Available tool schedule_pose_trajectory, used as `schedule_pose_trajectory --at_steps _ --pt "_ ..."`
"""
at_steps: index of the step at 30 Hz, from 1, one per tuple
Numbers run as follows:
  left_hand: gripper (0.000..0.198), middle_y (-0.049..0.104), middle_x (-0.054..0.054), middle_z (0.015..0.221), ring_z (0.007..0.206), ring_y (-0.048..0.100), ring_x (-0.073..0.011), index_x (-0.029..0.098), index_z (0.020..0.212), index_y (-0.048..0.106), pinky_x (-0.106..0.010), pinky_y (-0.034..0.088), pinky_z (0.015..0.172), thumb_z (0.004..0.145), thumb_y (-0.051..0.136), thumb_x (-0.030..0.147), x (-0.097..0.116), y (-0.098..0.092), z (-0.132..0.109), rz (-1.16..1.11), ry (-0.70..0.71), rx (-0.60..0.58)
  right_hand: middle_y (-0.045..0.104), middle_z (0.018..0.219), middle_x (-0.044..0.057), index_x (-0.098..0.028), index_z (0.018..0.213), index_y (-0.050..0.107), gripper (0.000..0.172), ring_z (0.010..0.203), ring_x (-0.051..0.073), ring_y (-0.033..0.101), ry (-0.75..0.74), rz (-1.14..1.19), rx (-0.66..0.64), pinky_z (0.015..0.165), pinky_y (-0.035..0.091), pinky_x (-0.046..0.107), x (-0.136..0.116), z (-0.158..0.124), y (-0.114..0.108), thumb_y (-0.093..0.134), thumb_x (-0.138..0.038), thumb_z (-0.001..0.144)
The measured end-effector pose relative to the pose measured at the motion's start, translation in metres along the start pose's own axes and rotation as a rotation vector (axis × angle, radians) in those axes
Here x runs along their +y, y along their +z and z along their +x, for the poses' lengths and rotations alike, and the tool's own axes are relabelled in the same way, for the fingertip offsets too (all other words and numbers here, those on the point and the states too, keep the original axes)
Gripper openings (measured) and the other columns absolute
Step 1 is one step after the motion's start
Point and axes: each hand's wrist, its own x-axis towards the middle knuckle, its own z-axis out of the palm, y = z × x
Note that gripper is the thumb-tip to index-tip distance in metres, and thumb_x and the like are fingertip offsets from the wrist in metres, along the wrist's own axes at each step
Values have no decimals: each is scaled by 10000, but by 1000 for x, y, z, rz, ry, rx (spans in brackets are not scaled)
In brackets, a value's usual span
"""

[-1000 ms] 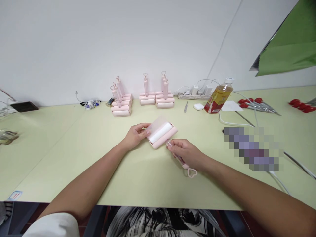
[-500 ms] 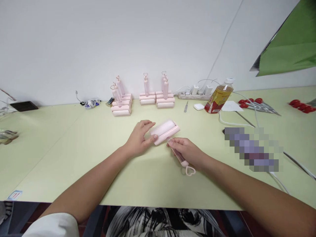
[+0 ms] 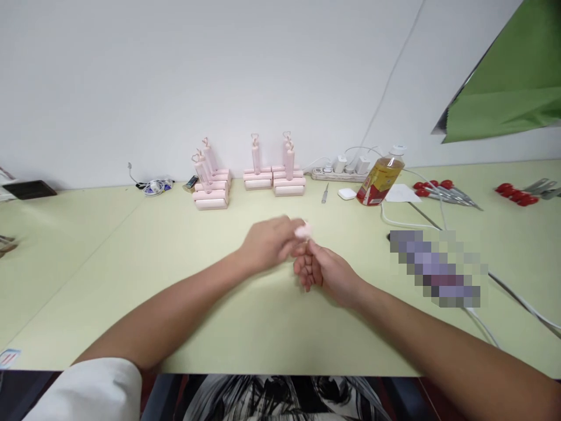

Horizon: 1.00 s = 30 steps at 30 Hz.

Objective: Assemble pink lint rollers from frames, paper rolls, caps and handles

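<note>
Above the middle of the table, my left hand (image 3: 272, 241) and my right hand (image 3: 331, 270) meet around a pink lint roller (image 3: 303, 231). Only a small pale pink end of it shows between the fingers, and it is blurred. The left hand curls over it from above, back of the hand up. On the right, thumb and forefinger pinch at its near side while the other fingers curl loosely below. Its handle and heart-shaped loop are hidden. Behind, several like pink lint rollers (image 3: 289, 186) stand with handles upright.
By the wall are a power strip (image 3: 326, 174) with plugs, a tilted drink bottle (image 3: 380, 176), a small screwdriver (image 3: 325, 193) and a white square case (image 3: 347, 193). Red-handled tools (image 3: 442, 190) lie right. A bundled cable (image 3: 155, 186) is left, a pixelated object (image 3: 433, 268) near my right arm.
The roller head has been lifted off the table into my left hand. My hands have come together around it. The handle and heart loop, earlier visible in my right hand, are now hidden.
</note>
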Motion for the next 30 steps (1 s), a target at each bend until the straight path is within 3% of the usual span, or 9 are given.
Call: schedule_pose_trajectory --at_steps 3,8,11,14,20,23,27,30 --pt "217 597 -70 931 798 580 -173 158 975 598 -279 451 718 898 524 347 -42 -12 32 -27 -197 93 613 721 7 -180 923 600 385 537 107 537 -9 -128 -47 472 442 239 3 2 -3 575 -558 854" --pt "147 619 -40 848 759 572 -181 161 861 597 -290 438 713 828 575 303 -119 -13 82 -121 -517 74 593 744 -4 -190 922 595 301 566 98 522 -3 -220 -93 482 434 229 10 5 -7 577 -487 874" --pt "107 625 -46 843 772 563 -195 161 854 597 -302 426 719 810 562 252 -153 -8 98 -98 -585 113 591 759 0 -190 937 598 279 594 102 526 -2 -267 -122 506 447 234 9 4 -8 577 -462 880" --pt "118 628 -58 877 799 556 -203 160 893 595 -315 423 746 809 538 221 -173 -2 110 -78 -626 155 583 772 1 -189 949 597 279 611 102 526 -1 -310 -151 523 454 237 7 2 -8 582 -459 879" --pt "134 619 -71 908 806 546 -198 151 906 594 -320 422 776 803 545 222 -189 4 126 -77 -663 188 571 783 3 -193 967 593 264 632 111 531 -15 -359 -171 540 464 248 8 0 -8 578 -443 883" --pt "280 609 -94 1026 872 556 -208 148 1047 571 -318 425 800 817 559 308 -186 6 122 -90 -695 224 571 787 1 -202 965 598 247 636 111 528 -13 -358 -176 550 461 248 8 -1 -7 586 -431 876" --pt "462 574 -124 1139 958 561 -221 155 1213 475 -324 425 828 849 525 435 -166 13 93 -93 -814 406 568 790 2 -206 976 604 252 644 116 529 -15 -375 -177 557 461 250 7 -2 -6 596 -433 867" --pt "287 600 -66 949 856 566 -206 179 1063 532 -316 429 784 868 477 381 -147 16 52 -18 -817 346 563 797 0 -209 987 599 242 647 114 528 -18 -397 -184 568 467 254 5 -3 -6 588 -424 875"
